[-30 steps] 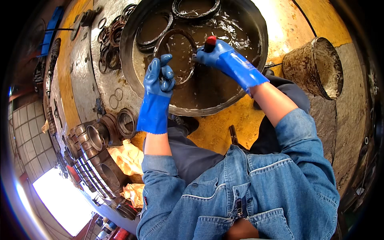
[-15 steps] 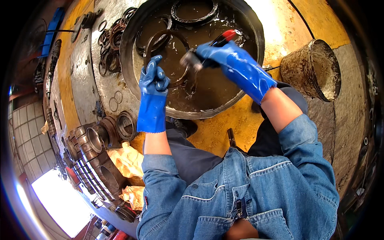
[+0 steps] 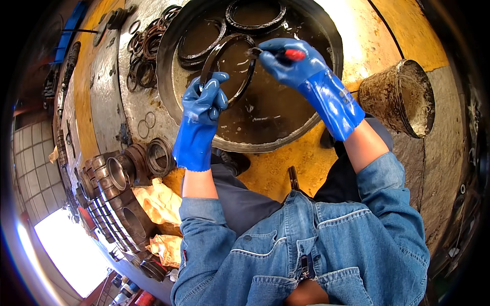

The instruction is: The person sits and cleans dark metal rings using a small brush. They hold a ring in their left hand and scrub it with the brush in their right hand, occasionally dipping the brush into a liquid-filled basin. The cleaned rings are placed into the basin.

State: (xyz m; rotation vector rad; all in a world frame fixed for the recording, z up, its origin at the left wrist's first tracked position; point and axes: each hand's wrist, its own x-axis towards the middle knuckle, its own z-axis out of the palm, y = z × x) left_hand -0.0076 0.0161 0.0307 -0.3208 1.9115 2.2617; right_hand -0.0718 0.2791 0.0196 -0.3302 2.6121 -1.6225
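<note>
My left hand [image 3: 205, 99], in a wet blue rubber glove, is closed around the lower left side of a dark, wet ring [image 3: 216, 52]. It holds the ring tilted upright above a round tub [image 3: 266, 147] of murky brown liquid. My gloved right hand [image 3: 292, 64] grips a red-handled brush [image 3: 294, 54], most of it hidden by the fingers. The brush's small dark head meets the ring's upper right edge. More dark rings lie in the tub, one ring [image 3: 255, 26] at the far side and another ring [image 3: 223, 35] further left.
Left of the tub lies a heap of thin rings [image 3: 148, 43]. Nearer on that side are stacked metal cylinders [image 3: 119, 173] and crumpled brown paper [image 3: 158, 201]. A caked bucket [image 3: 380, 94] lies tipped to the right.
The brush has gone from a blurred sweep beside the ring to its upper right edge. My left hand has shifted the ring slightly right and up.
</note>
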